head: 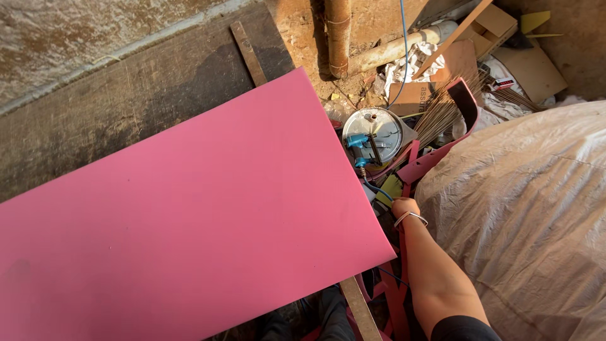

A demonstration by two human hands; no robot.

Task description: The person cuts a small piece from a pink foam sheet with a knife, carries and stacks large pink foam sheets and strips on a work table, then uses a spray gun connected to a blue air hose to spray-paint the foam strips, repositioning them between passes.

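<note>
One hand is all I get from the head camera: my right hand (404,206), reaching down and away from me past the right edge of the big pink sheet (189,221). The forearm runs up from the near right corner, bare below a dark sleeve, and a thin metal bangle (410,217) sits at the wrist. The wrist is bent forward so I see only the back of the hand; the fingers are tucked under and out of sight, so I cannot tell whether they are closed on anything. The knuckles sit just beside the sheet's right edge, near its near-right corner, among pink offcut strips (420,165) and a yellow-green scrap (391,187).

The sheet itself lies flat and slanted, covering most of the left and middle of the view, resting over a dark wooden board (126,95). Just beyond the hand stands a round grey container (379,129) with a blue tool (358,144) lying on its lid and a blue cable (404,57) running far up the wall. A straw broom (442,113) lies to the right of it, with cardboard pieces (530,66) and a pipe (339,35) farther back. A large pale sack (530,215) fills the right side, touching my forearm. My left hand is nowhere in the picture.
</note>
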